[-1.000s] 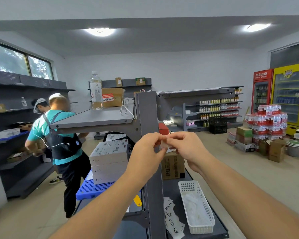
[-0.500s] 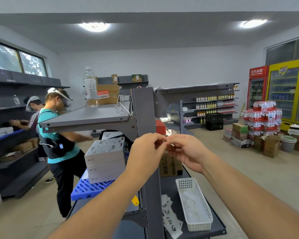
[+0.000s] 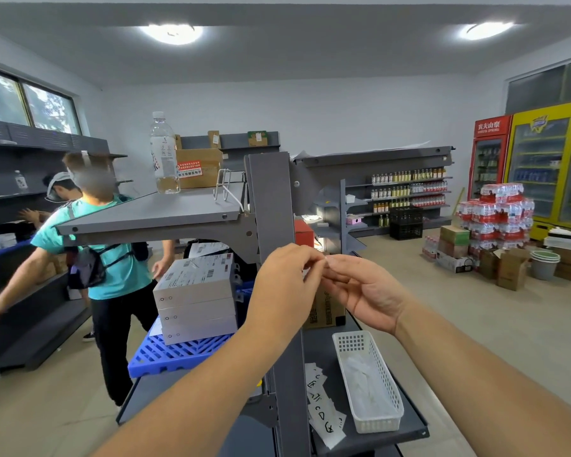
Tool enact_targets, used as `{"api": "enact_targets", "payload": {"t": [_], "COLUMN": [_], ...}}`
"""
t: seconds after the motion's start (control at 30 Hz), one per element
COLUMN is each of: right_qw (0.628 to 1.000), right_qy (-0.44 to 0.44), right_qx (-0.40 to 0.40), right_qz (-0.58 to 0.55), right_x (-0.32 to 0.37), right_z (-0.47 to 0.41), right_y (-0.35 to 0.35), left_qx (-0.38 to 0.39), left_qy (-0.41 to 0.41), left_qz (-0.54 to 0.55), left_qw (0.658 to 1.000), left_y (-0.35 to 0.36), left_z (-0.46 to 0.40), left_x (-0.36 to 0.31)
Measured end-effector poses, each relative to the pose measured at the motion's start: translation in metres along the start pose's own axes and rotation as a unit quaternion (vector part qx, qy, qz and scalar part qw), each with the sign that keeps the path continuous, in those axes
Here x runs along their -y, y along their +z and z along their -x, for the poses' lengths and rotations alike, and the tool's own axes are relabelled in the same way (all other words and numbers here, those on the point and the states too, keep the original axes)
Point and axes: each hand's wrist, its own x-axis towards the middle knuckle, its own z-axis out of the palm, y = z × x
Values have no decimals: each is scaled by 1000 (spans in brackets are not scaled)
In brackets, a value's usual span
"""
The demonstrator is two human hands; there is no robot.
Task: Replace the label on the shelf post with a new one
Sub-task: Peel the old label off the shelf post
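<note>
A grey upright shelf post point(image 3: 271, 199) stands straight in front of me. My left hand point(image 3: 284, 288) and my right hand point(image 3: 366, 291) meet just right of the post at chest height, fingertips pinched together on a small white label point(image 3: 323, 261) that is mostly hidden by the fingers. Below, on the lower shelf, lies a row of white labels point(image 3: 322, 413) with handwritten marks. Beside them stands a white plastic basket point(image 3: 393, 404) holding crumpled white backing pieces.
A water bottle point(image 3: 164, 153) and a cardboard box point(image 3: 198, 168) sit on the grey top shelf point(image 3: 152, 216). Stacked grey boxes point(image 3: 195, 298) rest on a blue pallet point(image 3: 175, 354). Two people point(image 3: 112, 258) work at the left. Drink packs and fridges stand at the right.
My hands have stayed together at the post, fingers working on the small label. The view has shifted slightly. The person in the teal shirt has turned and stretched an arm to the left.
</note>
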Motion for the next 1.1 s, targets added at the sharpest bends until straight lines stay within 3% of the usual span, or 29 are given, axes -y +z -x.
{"api": "enact_targets", "payload": {"t": [0.23, 0.5, 0.63, 0.77, 1.1], "right_qw": [999, 962, 875, 799, 708], "right_qy": [-14, -14, 16, 49, 115], "right_qx": [-36, -144, -234, -253, -234], "right_qz": [10, 233, 424, 543, 657], "right_x": [-7, -26, -47, -71, -106], "right_z": [-12, -31, -35, -37, -46], "right_y": [-9, -49, -95, -131, -161], "left_qx": [-9, 21, 22, 5, 10], "left_qy": [30, 21, 1, -11, -51], "left_qz": [-1, -39, -55, -93, -147], "left_qw": [1000, 999, 998, 996, 988], "left_y": [9, 3, -11, -21, -34], "left_z": [5, 27, 35, 44, 72], "left_x": [7, 26, 34, 48, 91]}}
